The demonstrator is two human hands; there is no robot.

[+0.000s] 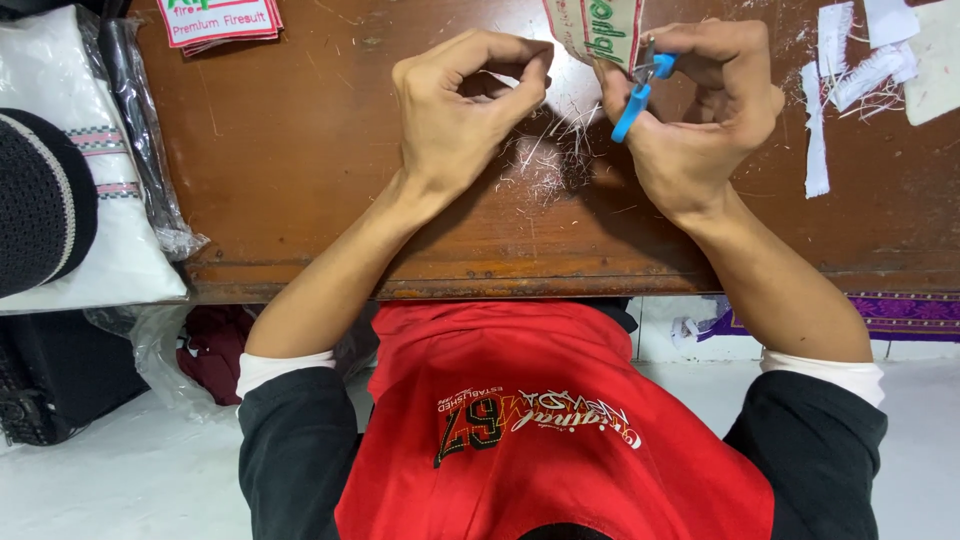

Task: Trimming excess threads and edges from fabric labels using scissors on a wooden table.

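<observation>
My right hand [700, 115] grips small blue-handled thread snips [636, 95] and also pinches the lower edge of a woven cloth label [595, 28] that reaches past the top edge of the view. The snips' blades sit at the label's bottom right corner. My left hand [460, 105] hovers just left of the label with thumb and forefinger pinched together; whether a thread is between them I cannot tell. Under both hands a small heap of cut thread ends [545, 160] lies on the brown wooden table [300, 150].
Torn white fabric scraps [850, 70] lie at the table's right. A stack of red-and-white labels [220, 20] sits top left. Folded white cloth in plastic [110, 220] and a dark knitted cap [40, 200] lie at the left. The table's front edge [480, 285] is near my body.
</observation>
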